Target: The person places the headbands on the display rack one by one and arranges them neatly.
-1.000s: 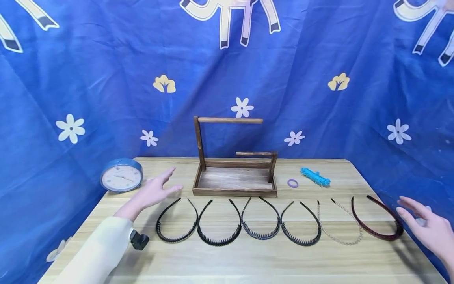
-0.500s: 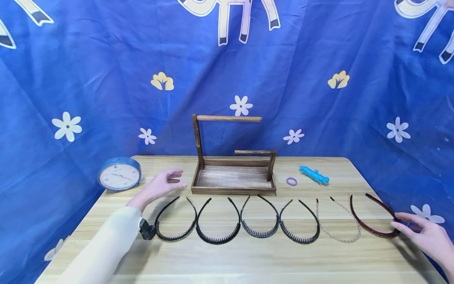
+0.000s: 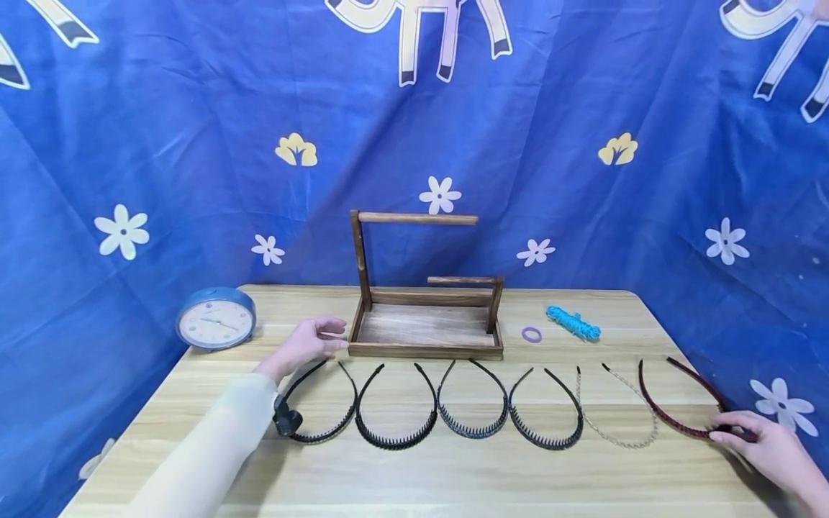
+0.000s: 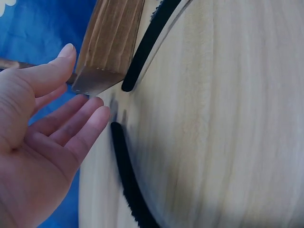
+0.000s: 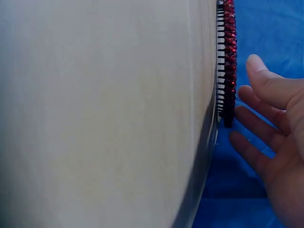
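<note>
My left hand [image 3: 301, 349] is at the left front corner of a dark wooden stand [image 3: 424, 350] with a tray base and two bars. In the left wrist view, its relaxed fingers and thumb are spread near the wooden corner [image 4: 107, 47]; contact cannot be told. Below that hand lies a black toothed headband [image 3: 324, 436], partly hidden by the wrist. At the far right, my right hand [image 3: 764, 440] is around the outer side of a dark red headband [image 3: 673, 424]. In the right wrist view, thumb and fingers stand apart beside the red headband [image 5: 230, 61].
Between the hands, several more headbands lie in a row, including a black one [image 3: 396, 442] and a thin pale one [image 3: 624, 440]. A blue clock [image 3: 216, 322] stands at back left. A purple ring [image 3: 532, 334] and blue cord bundle [image 3: 573, 323] lie right of the stand.
My left hand has moved right, toward the stand's corner. The right hand has lowered and moved in to the dark red headband. The headbands appear to lie where they were.
</note>
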Tool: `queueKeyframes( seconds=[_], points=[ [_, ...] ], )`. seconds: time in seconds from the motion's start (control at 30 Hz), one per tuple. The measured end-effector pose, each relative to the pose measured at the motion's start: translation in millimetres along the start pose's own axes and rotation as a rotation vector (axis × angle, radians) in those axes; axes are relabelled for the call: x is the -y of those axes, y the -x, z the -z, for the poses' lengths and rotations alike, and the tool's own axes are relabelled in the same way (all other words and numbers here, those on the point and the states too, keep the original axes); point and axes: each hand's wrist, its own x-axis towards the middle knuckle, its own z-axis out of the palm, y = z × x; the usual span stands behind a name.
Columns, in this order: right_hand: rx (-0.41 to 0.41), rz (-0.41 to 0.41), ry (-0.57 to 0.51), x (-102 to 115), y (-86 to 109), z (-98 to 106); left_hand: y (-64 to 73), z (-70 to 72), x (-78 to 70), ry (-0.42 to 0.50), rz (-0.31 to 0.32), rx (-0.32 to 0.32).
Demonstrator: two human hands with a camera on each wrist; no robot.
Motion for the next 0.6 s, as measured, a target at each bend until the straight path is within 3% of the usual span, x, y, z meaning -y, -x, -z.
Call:
queueKeyframes(
  seconds=[0.17,0.37,0.47,0.6],
  points=[
    [0.045,0.004,0.016,-2.0,-0.9,-2.2,-4.9,-3.2,5.6,0.018,0.014,-0.009],
    [0.176,0.014,0.045,1.5,-7.3,-3.8,-10.8,-4.7,9.0,0.041,0.028,-0.022],
    [0.166,0.068,0.077,2.0,-8.4,-6.4,-12.8,-5.2,10.6,0.061,0.016,-0.009],
    [0.082,0.154,0.112,-0.6,-6.8,-11.3,-14.5,-6.4,12.8,0.114,0.011,0.006]
  ],
)
